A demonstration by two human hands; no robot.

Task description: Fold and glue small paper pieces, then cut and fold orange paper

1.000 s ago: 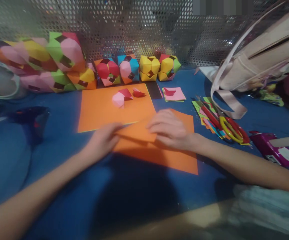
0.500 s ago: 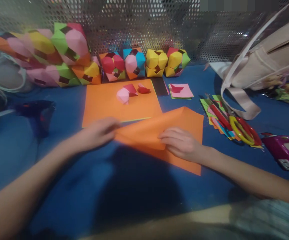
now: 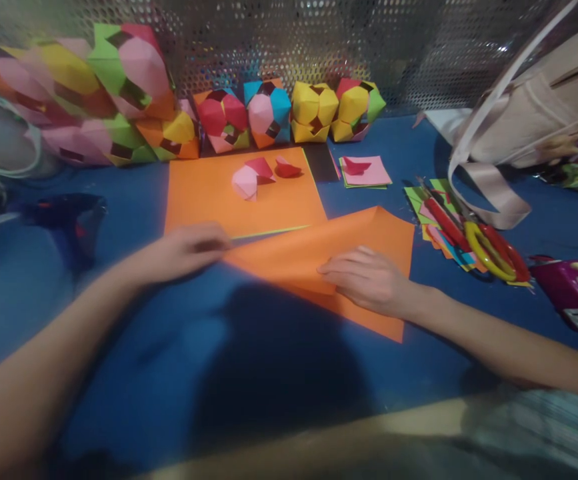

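A large orange sheet of paper (image 3: pixel 289 260) is folded over at a slant, with a bent flap and a point at its left end. My left hand (image 3: pixel 191 252) pinches that left point, its fingertips partly blurred. Over the right part of the sheet lies my right hand (image 3: pixel 369 280), fingers together and curled on the flap's edge; the thumb is hidden. Behind them a stack of orange sheets (image 3: pixel 199 193) lies flat, with a folded pink and red paper piece (image 3: pixel 246 181) and a small red folded piece (image 3: pixel 287 168) on top.
Several multicoloured paper balls (image 3: pixel 313 110) line the perforated metal panel (image 3: pixel 279 33). Small pink squares (image 3: pixel 376 172) lie behind the sheet. On the right are scissors (image 3: pixel 491 252), a purple tool (image 3: pixel 573 293) and a beige bag (image 3: pixel 533 113); on the left, a blue glue gun (image 3: pixel 71 223).
The view has shifted slightly. The left point of the orange sheet and my left hand are a little further left; my right hand keeps its place on the flap.
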